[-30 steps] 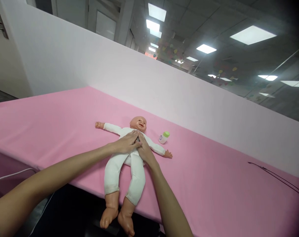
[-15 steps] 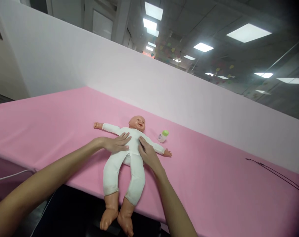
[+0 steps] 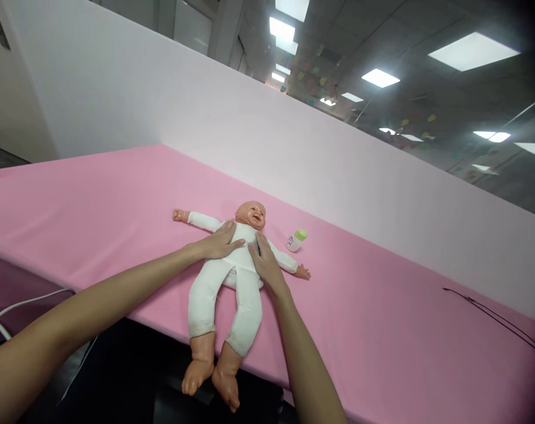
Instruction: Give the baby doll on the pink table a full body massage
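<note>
A baby doll (image 3: 242,257) with a white cloth body lies face up, its lower legs hanging past the near edge of the pink-covered table (image 3: 364,318). Its head, hands and feet are bare plastic. My left hand (image 3: 221,241) rests flat on the doll's chest at the left, fingers stretched toward the shoulder and thumb apart. Against the right side of the chest lies my right hand (image 3: 265,262), fingers extended upward and thumb spread. Neither hand grasps anything. Beyond the doll's outstretched right-side arm stands a small clear bottle with a green cap (image 3: 296,240).
A white partition wall (image 3: 320,176) runs along the table's far side. On the right, a thin black cable (image 3: 492,315) lies across the cover. A white cable (image 3: 33,300) hangs at the left front edge. The doll's feet overhang a dark area below.
Both hands have slid up the doll's chest toward its shoulders. The left thumb now reaches further across the chest. The camera view has shifted slightly; doll and bottle stay in place.
</note>
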`<state>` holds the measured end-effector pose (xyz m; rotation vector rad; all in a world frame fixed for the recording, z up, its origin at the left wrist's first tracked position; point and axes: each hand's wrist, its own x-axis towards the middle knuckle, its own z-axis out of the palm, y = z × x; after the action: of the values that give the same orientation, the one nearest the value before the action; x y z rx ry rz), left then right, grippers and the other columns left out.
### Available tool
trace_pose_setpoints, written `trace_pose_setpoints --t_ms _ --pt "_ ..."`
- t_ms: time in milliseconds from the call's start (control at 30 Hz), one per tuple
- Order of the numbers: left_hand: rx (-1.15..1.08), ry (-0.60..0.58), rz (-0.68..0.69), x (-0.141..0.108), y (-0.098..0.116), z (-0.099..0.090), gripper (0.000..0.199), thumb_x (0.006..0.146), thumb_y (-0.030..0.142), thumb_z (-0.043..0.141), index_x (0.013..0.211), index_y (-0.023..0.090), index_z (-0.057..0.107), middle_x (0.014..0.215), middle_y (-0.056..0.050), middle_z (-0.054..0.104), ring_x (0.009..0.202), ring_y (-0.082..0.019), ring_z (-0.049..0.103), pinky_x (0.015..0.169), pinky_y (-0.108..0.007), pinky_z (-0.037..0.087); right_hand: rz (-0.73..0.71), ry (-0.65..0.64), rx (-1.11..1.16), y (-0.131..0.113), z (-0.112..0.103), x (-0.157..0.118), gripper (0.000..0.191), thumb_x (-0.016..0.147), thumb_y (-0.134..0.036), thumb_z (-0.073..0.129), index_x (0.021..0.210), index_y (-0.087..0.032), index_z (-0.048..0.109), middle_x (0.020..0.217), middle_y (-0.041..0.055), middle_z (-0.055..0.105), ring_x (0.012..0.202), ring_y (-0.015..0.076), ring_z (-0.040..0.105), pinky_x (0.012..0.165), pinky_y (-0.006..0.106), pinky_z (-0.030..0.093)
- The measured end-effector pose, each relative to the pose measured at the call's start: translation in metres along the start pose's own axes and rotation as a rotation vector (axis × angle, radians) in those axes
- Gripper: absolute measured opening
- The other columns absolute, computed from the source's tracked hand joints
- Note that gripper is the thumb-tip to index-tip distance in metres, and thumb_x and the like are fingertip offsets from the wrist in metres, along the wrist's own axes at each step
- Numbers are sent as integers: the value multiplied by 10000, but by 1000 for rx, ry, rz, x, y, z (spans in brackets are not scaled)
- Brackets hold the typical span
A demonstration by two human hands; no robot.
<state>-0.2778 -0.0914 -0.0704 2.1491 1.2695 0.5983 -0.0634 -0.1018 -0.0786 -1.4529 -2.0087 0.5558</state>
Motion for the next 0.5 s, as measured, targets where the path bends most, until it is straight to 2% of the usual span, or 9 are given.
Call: trace_pose_setpoints --t_ms 100,200,267,333,500 --pt "-15 -54 -61 -10 -9 -9 1031 983 737 264 1644 -18 24 1700 -231 -81 1590 -340 -64 1288 -509 88 53 21 -28 1 -6 -9 733 1028 -575 410 1597 -114 371 1687 161 298 1581 291 250 1299 505 176" --pt "8 -140 -43 -22 -10 -18 1047 965 767 289 1656 20 46 1697 -208 -80 1585 -352 -64 1280 -540 101 18 26 -70 -5 -14 -21 631 1035 -521 422 1547 -154 459 1642 151 400 1547 307 335 1272 533 249" --pt "31 -192 9 -28 -5 -22 1035 962 767 316 1665 50 62 1706 -182 -65 1587 -350 -56 1280 -539 102 -45 3 -90 -12 -17 -27 591 1031 -500 453 1518 -171 510 1609 139 457 1518 310 393 1261 529 286" --pt "48 -222 80 -32 3 -22 999 976 749 314 1671 78 60 1716 -154 -55 1592 -334 -52 1286 -520 94 -105 -32 -90 -17 -19 -31 596 1026 -504 478 1521 -173 519 1613 130 449 1515 304 399 1266 517 289" --pt "46 -183 242 -28 23 -9 909 1026 698 230 1674 86 51 1730 -138 -39 1603 -283 -52 1298 -451 49 -320 -135 -20 -24 -15 -22 588 1042 -506 471 1573 -254 453 1642 56 409 1542 256 353 1285 485 266"
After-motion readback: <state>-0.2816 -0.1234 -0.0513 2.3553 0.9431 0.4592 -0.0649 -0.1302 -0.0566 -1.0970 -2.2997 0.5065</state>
